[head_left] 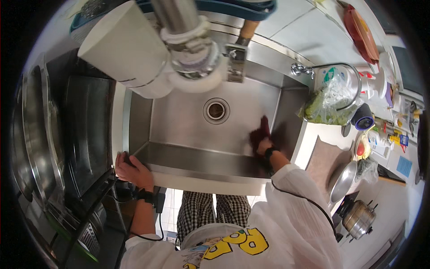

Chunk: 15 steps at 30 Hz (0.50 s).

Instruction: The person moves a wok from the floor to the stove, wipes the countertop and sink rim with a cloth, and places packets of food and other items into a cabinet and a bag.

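My right hand (265, 146) is down inside the steel sink (179, 121), near its front right corner. Its fingers are closed on a dark red cloth (260, 132), which lies against the sink's floor. The cloth looks slightly blurred, and the fingertips are partly hidden by it. To the right of the drain (216, 110) there is bare steel up to the cloth. My left hand (133, 172) rests on the pale counter edge at the sink's front left corner, its fingers stretched out and holding nothing.
A white pipe fitting (192, 58) hangs over the sink's back. Right of the sink are a chrome tap (301, 69), bagged green vegetables (329, 105), a brown mat (323, 159), a metal bowl (342, 180) and a pot (359, 220). Pans (38, 134) stand on a left rack.
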### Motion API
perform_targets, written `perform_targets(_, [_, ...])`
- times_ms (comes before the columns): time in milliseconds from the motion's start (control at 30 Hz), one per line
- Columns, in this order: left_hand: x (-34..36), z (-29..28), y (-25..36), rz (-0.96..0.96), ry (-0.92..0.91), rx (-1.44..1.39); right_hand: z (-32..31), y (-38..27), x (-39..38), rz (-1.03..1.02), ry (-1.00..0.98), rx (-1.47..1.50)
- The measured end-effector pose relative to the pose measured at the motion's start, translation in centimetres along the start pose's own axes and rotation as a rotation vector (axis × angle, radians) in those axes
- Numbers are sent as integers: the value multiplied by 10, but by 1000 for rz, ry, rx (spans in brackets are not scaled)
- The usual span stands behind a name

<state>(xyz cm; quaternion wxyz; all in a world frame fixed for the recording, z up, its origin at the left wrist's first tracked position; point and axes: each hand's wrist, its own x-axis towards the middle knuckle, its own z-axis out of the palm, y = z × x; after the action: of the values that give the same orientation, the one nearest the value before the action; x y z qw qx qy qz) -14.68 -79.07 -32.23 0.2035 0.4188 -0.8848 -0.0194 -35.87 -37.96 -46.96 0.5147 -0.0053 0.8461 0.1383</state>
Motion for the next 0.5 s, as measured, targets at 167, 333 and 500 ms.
perform_targets(167, [-4,1,-7,-86,-16,7,23,-8,24,-40,-11,79])
perform_targets(333, [-4,-2,-11,-125,-64,-3,-5,-108,28,-1004,263,-351])
perform_targets(500, [0,5,-8,-101,-63,10,-59,-147,3,-611,286,941])
